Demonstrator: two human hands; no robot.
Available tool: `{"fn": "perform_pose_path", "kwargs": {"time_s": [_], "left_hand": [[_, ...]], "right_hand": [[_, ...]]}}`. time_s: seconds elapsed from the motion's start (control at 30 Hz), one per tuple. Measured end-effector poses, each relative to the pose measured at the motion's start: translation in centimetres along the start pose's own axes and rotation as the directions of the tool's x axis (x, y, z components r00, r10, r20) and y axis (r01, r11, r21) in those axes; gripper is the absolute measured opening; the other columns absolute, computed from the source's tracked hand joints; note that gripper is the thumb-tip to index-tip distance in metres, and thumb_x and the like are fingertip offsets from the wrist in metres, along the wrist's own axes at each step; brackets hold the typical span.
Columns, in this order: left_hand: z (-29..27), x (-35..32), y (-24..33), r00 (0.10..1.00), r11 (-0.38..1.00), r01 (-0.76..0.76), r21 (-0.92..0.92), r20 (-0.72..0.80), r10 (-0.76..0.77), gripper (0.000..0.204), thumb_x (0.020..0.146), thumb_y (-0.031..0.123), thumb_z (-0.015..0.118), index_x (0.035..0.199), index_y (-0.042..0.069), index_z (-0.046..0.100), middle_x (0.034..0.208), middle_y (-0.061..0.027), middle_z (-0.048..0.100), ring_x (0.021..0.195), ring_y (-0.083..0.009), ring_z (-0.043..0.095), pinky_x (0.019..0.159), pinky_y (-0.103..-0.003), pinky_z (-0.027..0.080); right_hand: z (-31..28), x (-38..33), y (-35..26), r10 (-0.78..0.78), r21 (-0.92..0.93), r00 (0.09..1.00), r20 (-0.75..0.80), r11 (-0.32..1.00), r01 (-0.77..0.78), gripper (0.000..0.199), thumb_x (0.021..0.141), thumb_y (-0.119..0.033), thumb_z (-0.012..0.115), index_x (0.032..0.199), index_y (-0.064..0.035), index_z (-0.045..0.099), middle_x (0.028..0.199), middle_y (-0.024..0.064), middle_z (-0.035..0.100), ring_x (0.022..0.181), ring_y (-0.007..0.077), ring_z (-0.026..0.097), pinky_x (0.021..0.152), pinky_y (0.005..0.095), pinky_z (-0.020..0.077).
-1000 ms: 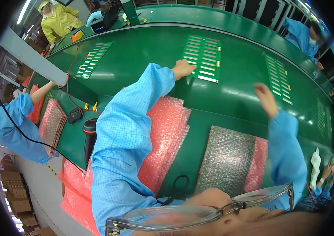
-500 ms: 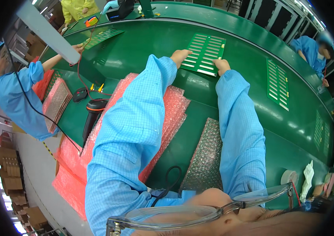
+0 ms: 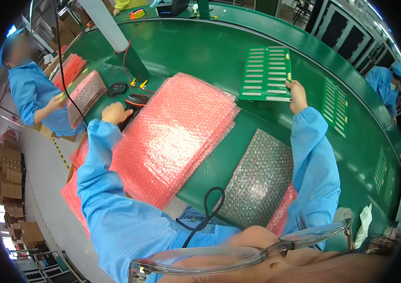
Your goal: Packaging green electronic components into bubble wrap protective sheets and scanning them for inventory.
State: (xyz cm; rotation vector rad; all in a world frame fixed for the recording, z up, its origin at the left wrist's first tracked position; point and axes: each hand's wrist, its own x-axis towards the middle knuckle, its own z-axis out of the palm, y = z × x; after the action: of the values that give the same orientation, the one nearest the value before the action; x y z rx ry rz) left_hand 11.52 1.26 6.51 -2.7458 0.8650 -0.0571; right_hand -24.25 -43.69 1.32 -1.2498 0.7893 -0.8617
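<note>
My right hand [image 3: 298,96] grips the right edge of a green circuit board panel [image 3: 265,75] with rows of pale strips. The panel is held up over the green bench. My left hand [image 3: 115,114] is beside a black and orange handheld barcode scanner [image 3: 137,100], its thumb stretched out toward it and apart from the fingers. My hand and thumb hide part of the scanner's handle. Between my arms lies a stack of pink bubble bags [image 3: 177,127]. Nearer my right forearm is a flat pack in clear bubble wrap [image 3: 259,177], partly over more pink wrap.
Another green panel [image 3: 335,106] lies on the bench to the right. A black mouse [image 3: 117,89] sits beyond the scanner, near a grey post [image 3: 104,23]. A co-worker in blue [image 3: 40,94] stands at left by more bubble bags; another [image 3: 383,87] is at far right.
My left hand has let go of the panel and moved left to the scanner. The right hand still holds the panel. My view has shifted, showing more of the pink stack.
</note>
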Motion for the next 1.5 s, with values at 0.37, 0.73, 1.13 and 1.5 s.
{"fn": "perform_pose_path", "kwargs": {"time_s": [0.37, 0.73, 1.13, 1.5], "left_hand": [[-5.2, -4.8, 5.1, 0.795, 0.557, -0.563, -0.611, -0.586, 0.160, 0.037, 0.074, 0.027, 0.068, 0.097, 0.000, 0.057, 0.079, -0.0188, 0.062, 0.071, -0.0284, 0.062, 0.062, -0.035, 0.046], [-9.6, -8.5, 9.2, 0.722, 0.511, -0.689, -0.514, -0.544, 0.427, 0.032, 0.074, 0.020, 0.068, 0.094, 0.000, 0.055, 0.074, -0.0171, 0.059, 0.063, -0.0243, 0.057, 0.060, -0.033, 0.044], [-2.6, -1.6, 4.9, 0.953, 0.919, -0.241, -0.313, -0.257, 0.162, 0.039, 0.074, 0.034, 0.063, 0.094, 0.001, 0.056, 0.087, -0.0194, 0.062, 0.083, -0.0348, 0.060, 0.071, -0.042, 0.048], [2.0, 4.2, 4.2, 0.962, 0.873, -0.039, -0.486, -0.254, -0.098, 0.048, 0.074, 0.041, 0.063, 0.101, 0.001, 0.055, 0.097, -0.0202, 0.061, 0.089, -0.0356, 0.060, 0.077, -0.042, 0.047]], "right_hand": [[1.6, -19.6, -4.8, 0.088, 0.143, 0.951, 0.296, 0.981, -0.135, 0.007, 0.086, -0.010, 0.051, 0.088, -0.0041, 0.054, 0.081, 0.0031, 0.059, 0.071, 0.0103, 0.056, 0.068, 0.0235, 0.0449], [4.0, -26.9, -5.4, 0.062, 0.022, 0.913, 0.403, 0.997, -0.077, 0.010, 0.088, -0.013, 0.050, 0.092, -0.0043, 0.054, 0.083, 0.0019, 0.061, 0.074, 0.0077, 0.057, 0.069, 0.0207, 0.0441], [-3.3, -29.6, -3.9, 0.031, 0.267, 0.989, 0.147, 0.961, -0.070, 0.014, 0.088, -0.012, 0.049, 0.099, -0.0034, 0.053, 0.091, 0.0047, 0.058, 0.082, 0.0118, 0.056, 0.075, 0.0242, 0.0447], [-6.9, -32.3, -1.4, -0.032, 0.501, 0.998, 0.062, 0.866, -0.004, 0.030, 0.090, -0.011, 0.043, 0.118, -0.0029, 0.043, 0.110, 0.0111, 0.055, 0.097, 0.0222, 0.057, 0.084, 0.0345, 0.0475]]}}
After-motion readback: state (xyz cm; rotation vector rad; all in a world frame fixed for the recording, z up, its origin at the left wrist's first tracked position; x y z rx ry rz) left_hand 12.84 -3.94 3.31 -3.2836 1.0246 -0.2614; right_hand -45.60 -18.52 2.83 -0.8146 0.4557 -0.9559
